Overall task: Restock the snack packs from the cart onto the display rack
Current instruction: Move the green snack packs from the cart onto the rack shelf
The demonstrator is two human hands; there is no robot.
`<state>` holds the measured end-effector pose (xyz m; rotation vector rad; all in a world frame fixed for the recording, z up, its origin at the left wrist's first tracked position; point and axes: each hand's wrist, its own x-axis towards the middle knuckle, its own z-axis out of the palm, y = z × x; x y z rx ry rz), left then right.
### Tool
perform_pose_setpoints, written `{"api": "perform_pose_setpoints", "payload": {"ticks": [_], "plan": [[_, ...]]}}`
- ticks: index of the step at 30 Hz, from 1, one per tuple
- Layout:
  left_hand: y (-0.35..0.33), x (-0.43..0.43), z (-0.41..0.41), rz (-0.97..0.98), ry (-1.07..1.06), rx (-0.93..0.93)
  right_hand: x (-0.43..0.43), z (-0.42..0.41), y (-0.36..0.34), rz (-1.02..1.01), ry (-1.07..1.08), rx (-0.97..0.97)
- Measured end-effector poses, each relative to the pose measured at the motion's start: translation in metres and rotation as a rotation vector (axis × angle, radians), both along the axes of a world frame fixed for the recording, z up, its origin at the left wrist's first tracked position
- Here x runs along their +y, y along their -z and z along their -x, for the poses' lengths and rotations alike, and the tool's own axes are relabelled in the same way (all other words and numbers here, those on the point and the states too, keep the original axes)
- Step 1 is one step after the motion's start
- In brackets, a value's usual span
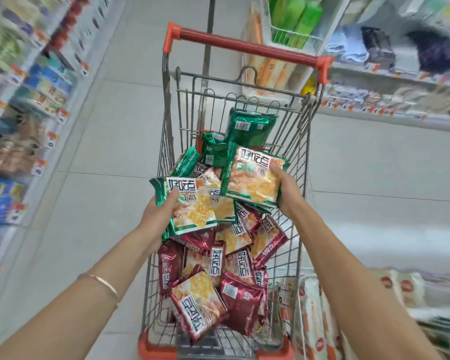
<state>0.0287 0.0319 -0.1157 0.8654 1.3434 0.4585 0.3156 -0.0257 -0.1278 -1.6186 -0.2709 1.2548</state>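
Forearms (pixel 348 268) are reaching over cart (pixel 247 49). L hand (pixel 157 214) is gripping green packs (pixel 192 203); R hand (pixel 287 189) is gripping second green pack (pixel 255 178) beside it, red packs (pixel 240 297) below. Risk: stacked pks possibly slipping loose, dropping.

- A pale grey tiled floor (pixel 107 141) ran down the aisle, its thin seams showing.
- Shelves on the left (pixel 37 81) stood packed with colourful goods, all blurred.
- White shelves on the right (pixel 411 76) carried folded cloth items, also blurred.
- Orange price tags (pixel 372 67) lined the shelf edges.
- A white wire basket (pixel 296 38) held green packs.
- The light was bright and even.
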Motion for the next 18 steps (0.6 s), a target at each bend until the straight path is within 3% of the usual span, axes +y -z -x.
{"api": "perform_pose_setpoints", "payload": {"ticks": [6,12,14,18], "plan": [[-0.053,-0.037,-0.024,0.061,0.329,0.027,-0.06,0.069,-0.043,0.104,-0.184,0.126],[-0.087,-0.081,-0.021,0.057,0.743,0.092,-0.149,0.119,-0.086,0.029,0.033,0.114],[-0.083,-0.094,-0.019,0.108,0.852,0.068,-0.184,0.135,-0.103,-0.011,0.128,0.092],[-0.103,-0.151,-0.028,0.017,1.006,-0.011,-0.271,0.162,-0.135,-0.096,0.298,0.035]]}}
